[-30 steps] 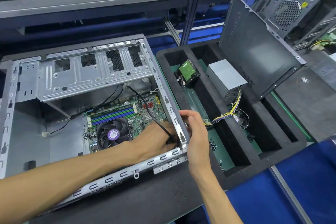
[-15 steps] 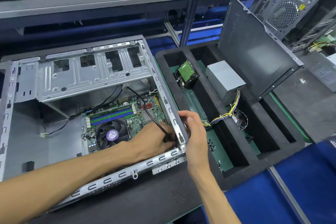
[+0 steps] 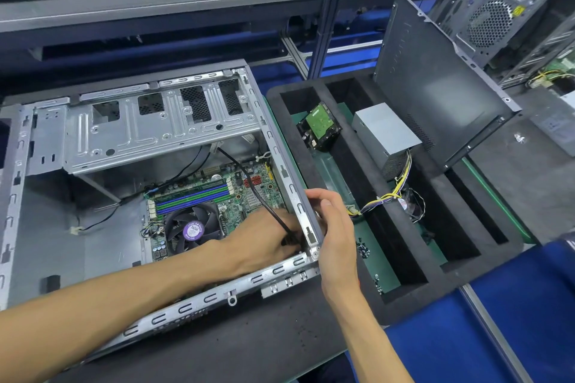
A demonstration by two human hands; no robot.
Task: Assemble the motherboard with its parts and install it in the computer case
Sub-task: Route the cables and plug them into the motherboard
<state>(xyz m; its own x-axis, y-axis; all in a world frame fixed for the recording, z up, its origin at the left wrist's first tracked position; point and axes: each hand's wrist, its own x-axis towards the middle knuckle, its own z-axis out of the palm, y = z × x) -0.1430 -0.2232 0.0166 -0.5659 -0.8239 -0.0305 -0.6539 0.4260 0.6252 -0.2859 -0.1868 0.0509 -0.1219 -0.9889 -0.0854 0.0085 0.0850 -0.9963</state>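
- Motherboard (image 3: 217, 199) lies flat on the floor of the computer case (image 3: 46, 227), in the corner of the case nearest the person, with its fan (image 3: 193, 228) on top.
- Trouble could come from the thin black cable (image 3: 249, 183). It runs from the far wall of the case down across the motherboard to the left hand (image 3: 264, 242). If the hand tugs too hard, the cable could pull out at its far end or its plug could go in crooked.
- Trouble could also come from the case rim. The left wrist lies over the near rail of the case, and that metal edge looks sharp, so a quick pull back could scrape it.
- Small parts on the motherboard sit right under the left hand. A slip could knock or bend them.
- Left hand is inside the case, right over the near right corner of the motherboard. Its fingers curl down around the black end of the cable and seem to pinch it, but the fingertips are hidden.
- Right hand (image 3: 334, 227) is just outside the case, at its right wall. Its thumb and fingers pinch the top edge of that wall, next to the left hand, to keep the case from sliding.
- Foam tray (image 3: 466, 227) sits just beside the case on the right, with a hard drive (image 3: 319, 126) and a power supply (image 3: 385, 130) in it, not yet put in.
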